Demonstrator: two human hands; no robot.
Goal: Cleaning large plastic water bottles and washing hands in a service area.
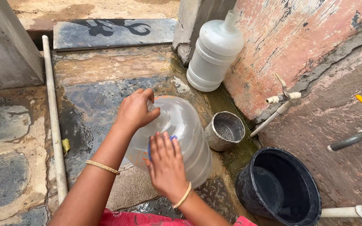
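While hands [151,138] grip tilted jug [185,129]

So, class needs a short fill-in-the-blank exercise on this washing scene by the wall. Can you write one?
1. The left hand grips the clear jug near its ____.
2. The right hand presses a ____ scrub pad against the jug's side.
3. The white jug leans against the ____ wall.
4. The bucket below the taps is ____ in colour.

Missing words: neck; blue; pink; black
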